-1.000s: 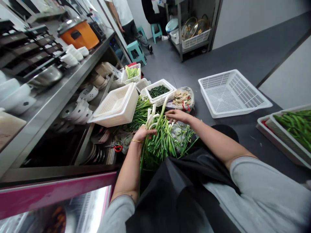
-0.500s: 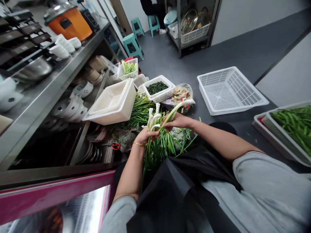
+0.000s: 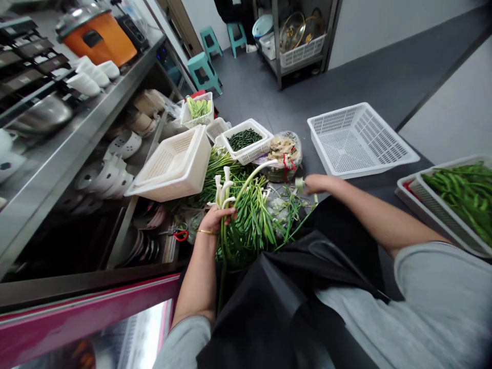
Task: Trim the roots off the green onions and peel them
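Observation:
My left hand (image 3: 217, 218) is closed round several scallions (image 3: 223, 190), their white root ends pointing up and away from me. One long scallion (image 3: 251, 179) leans out of that grip to the right, its white end curving over. Off to the right, my right hand (image 3: 315, 184) is closed, and a pale green piece of scallion skin (image 3: 299, 184) sticks out at its fingertips. Between and below the hands spreads a heap of green scallion leaves (image 3: 261, 220). Loose trimmings (image 3: 290, 205) lie on a plastic bag beside it.
A large white basket (image 3: 355, 148) stands on the floor to the right, near a crate of green peppers (image 3: 467, 195). Ahead are a basket of dark green vegetables (image 3: 245, 139) and a bagged bundle (image 3: 283, 148). Left are stacked cream baskets (image 3: 172, 174), red-handled scissors (image 3: 180, 234) and a steel shelf (image 3: 96, 110).
My right hand has left the scallions and moved right, a pale piece of skin in its fingers. My left hand keeps the bunch, slightly further left. The view has shifted a little.

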`<move>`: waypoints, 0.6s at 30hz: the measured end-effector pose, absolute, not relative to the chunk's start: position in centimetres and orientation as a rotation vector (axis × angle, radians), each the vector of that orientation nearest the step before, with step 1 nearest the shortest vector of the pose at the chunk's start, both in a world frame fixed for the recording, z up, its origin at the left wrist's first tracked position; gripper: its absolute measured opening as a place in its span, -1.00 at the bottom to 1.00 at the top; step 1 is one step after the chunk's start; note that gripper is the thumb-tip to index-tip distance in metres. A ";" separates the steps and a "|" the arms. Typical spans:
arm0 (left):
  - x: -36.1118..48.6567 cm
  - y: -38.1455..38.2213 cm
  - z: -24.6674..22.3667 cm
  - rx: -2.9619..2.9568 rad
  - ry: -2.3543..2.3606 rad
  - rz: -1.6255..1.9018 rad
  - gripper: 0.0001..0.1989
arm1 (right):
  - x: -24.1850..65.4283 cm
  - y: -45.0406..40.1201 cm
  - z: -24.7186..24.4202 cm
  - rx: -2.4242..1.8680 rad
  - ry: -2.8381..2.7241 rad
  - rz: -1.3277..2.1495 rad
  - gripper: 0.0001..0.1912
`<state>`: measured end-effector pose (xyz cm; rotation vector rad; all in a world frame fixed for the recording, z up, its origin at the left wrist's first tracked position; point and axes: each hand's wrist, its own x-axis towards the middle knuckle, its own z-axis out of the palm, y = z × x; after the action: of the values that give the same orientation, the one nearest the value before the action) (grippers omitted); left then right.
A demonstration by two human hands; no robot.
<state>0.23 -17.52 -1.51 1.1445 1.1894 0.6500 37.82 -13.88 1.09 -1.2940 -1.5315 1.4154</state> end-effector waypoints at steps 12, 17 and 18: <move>2.0 -18.9 0.8 1.267 1.142 0.695 -0.70 | 16.9 -8.4 6.1 -0.594 -1.951 1.349 -0.47; -3.1 -19.4 -0.1 1.207 0.977 0.925 -0.66 | 17.3 -2.7 3.3 -0.543 -1.675 1.559 -0.43; -4.4 -19.2 -0.8 1.143 0.952 1.001 -0.69 | 18.1 -1.2 1.3 -0.756 -1.608 1.531 -0.44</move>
<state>-4.43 -19.17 -0.79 1.1428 0.9522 1.0010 18.08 -1.24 1.30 -0.7559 -1.6081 1.5315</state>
